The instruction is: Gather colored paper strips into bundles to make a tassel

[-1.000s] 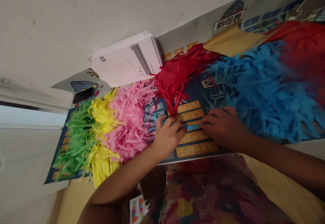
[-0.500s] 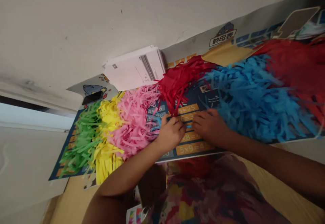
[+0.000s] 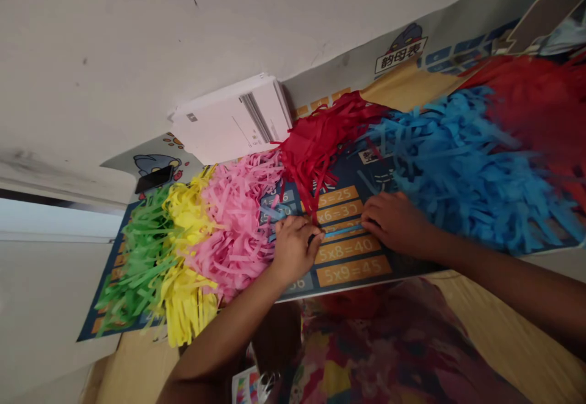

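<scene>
A narrow blue paper strip runs nearly straight between my two hands, just above the printed mat. My left hand has its fingers curled closed at the strip's left end. Something small and dark shows between its thumb and fingers, too little to name. My right hand is closed with its fingertips at the strip's right end. Short blue strips stick out beyond my left hand. Close behind it hangs the tip of a red fringed paper bunch. A large blue fringed bunch lies beside my right hand.
Pink, yellow and green fringed bunches lie on the left. A stack of white boxes or cards leans by the wall, with a black phone-like object nearby. More red fringe is at far right.
My hands have moved apart, left hand leftward and right hand slightly rightward. More of the blue strip now shows stretched between them. The view has shifted a little.
</scene>
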The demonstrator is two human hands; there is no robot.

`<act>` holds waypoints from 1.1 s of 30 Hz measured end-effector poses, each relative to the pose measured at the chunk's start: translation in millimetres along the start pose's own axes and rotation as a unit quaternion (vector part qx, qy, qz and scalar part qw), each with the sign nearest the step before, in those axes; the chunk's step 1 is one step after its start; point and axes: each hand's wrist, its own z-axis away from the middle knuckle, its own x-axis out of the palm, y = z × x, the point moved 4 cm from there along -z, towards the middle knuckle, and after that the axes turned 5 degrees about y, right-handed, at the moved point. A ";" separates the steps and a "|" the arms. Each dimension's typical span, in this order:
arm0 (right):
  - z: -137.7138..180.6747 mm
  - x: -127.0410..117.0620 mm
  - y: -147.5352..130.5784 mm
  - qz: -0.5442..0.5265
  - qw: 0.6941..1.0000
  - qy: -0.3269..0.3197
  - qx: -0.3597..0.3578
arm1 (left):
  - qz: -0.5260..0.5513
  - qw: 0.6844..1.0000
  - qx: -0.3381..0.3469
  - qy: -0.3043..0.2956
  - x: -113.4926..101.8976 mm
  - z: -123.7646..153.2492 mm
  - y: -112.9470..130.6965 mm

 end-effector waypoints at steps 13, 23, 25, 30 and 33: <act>-1.7 -5.2 -29.3 0.051 0.970 0.085 -0.221 | -0.138 0.958 0.245 0.049 1.9 3.0 32.7; 1.3 -38.0 -51.8 0.021 0.982 0.122 -0.140 | -0.139 0.949 0.247 0.140 -20.5 -1.5 49.3; 10.0 -58.9 -59.3 -0.092 0.984 0.123 -0.086 | -0.105 0.936 0.267 0.205 -51.8 9.8 62.0; 18.2 -70.5 -66.9 -0.478 0.877 -0.012 0.050 | -0.036 0.920 0.286 0.265 -95.1 30.7 92.8; 20.4 -57.7 -68.1 -0.590 0.797 -0.006 0.132 | 0.047 0.924 0.239 0.295 -89.5 33.4 98.4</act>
